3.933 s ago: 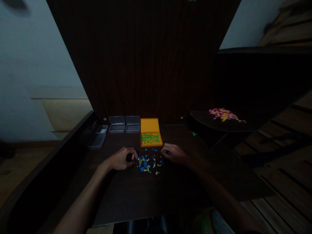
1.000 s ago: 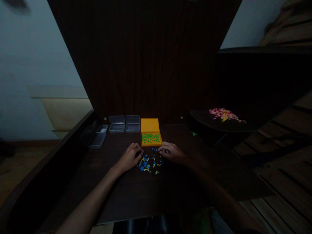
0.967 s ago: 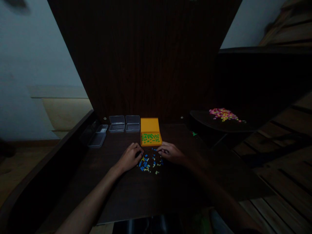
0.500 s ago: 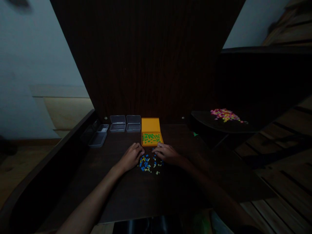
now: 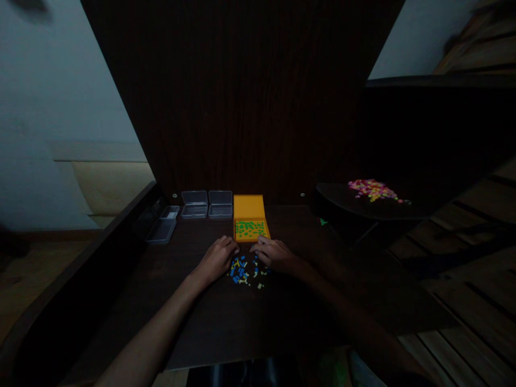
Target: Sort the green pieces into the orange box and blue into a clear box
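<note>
The room is very dim, and a dark wooden tabletop runs up to a tall dark panel. An open orange box holding green bits sits at the middle of the back edge, with two clear lidded boxes beside it toward the back left corner. A loose scatter of blue and yellow pieces lies just in front of the orange box. The left hand rests at the scatter's left side and the right hand at its far right. Both hands' fingers are curled down, close to the box's front edge. Whether either hand pinches a piece cannot be told in this light. The pieces are tiny and hard to tell apart in the gloom, so a wrong colour could easily be picked up. A palm or wrist dragging across the scatter could push pieces toward the tabletop's near edge. A knuckle could also nudge the box. A separate pink and yellow heap lies well apart on a side shelf to the right.
</note>
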`<action>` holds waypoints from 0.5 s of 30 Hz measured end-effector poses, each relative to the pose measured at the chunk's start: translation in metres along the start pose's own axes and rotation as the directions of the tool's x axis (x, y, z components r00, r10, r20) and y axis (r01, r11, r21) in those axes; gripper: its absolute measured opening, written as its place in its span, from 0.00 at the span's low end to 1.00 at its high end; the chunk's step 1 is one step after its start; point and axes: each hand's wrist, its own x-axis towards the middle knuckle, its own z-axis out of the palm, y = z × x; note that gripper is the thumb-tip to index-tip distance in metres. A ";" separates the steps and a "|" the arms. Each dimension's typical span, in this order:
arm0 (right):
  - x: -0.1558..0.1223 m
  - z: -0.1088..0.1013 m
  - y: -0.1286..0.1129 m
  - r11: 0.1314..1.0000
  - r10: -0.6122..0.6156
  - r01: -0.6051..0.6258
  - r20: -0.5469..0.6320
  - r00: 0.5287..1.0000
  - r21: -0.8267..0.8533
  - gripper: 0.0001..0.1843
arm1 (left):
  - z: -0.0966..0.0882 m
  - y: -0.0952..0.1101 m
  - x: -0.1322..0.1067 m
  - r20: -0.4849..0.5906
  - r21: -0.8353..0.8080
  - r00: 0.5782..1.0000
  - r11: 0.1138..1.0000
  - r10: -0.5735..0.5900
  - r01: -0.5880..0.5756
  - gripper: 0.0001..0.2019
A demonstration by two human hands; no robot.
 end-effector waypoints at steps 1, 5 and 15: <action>0.000 0.000 -0.001 1.000 0.004 -0.004 0.006 1.000 -0.007 0.15 | -0.001 0.001 0.000 0.001 0.014 1.000 1.000 0.000 0.000 0.11; 0.000 -0.002 -0.004 0.998 0.018 -0.016 0.039 0.999 -0.054 0.14 | -0.004 0.003 0.001 0.012 0.046 1.000 0.999 -0.003 0.002 0.10; 0.000 -0.004 -0.007 0.990 0.038 -0.024 0.098 0.994 -0.140 0.14 | -0.004 -0.005 0.001 0.009 0.017 0.999 0.999 -0.037 0.037 0.11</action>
